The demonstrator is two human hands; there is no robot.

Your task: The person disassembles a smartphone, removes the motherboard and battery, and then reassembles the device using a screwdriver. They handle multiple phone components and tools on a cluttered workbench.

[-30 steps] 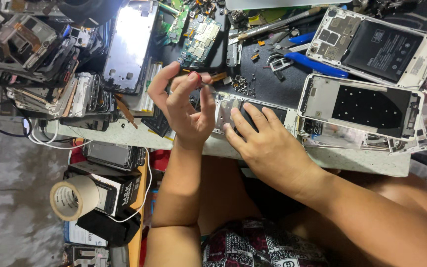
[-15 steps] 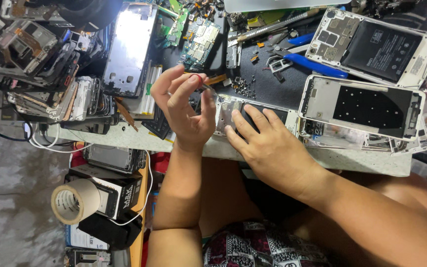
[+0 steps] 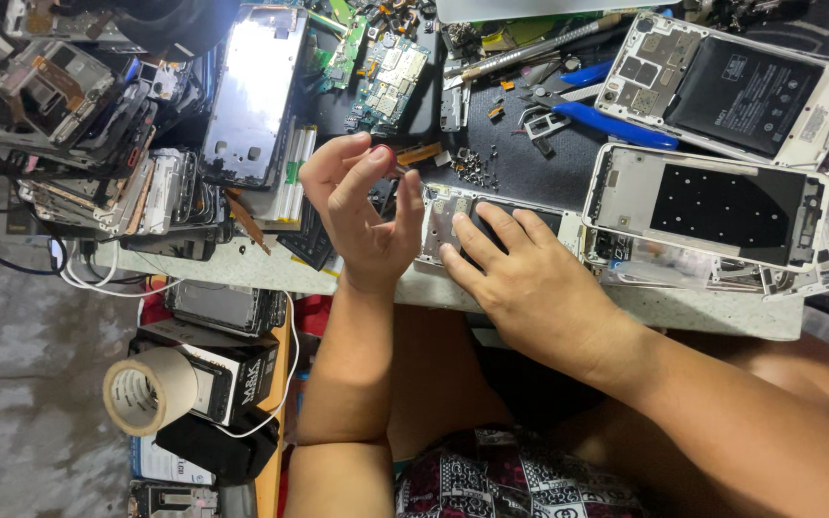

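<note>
Centre frame: right hand [image 3: 530,278] is pressing an opened phone chassis [image 3: 462,216] flat, fingers spread wide. Left hand [image 3: 362,206] is pinching a small red-capped tool [image 3: 386,155] just above it. Back is already off, board exposed; loose screws [image 3: 477,171] are lying beside it, reassembly not done.

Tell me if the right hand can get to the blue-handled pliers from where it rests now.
Probably yes. The right hand lies flat on the opened phone frame at the bench edge, and the blue-handled pliers lie just beyond it on the dark mat, uncovered. Only loose screws and small parts lie between, nothing tall.
</note>
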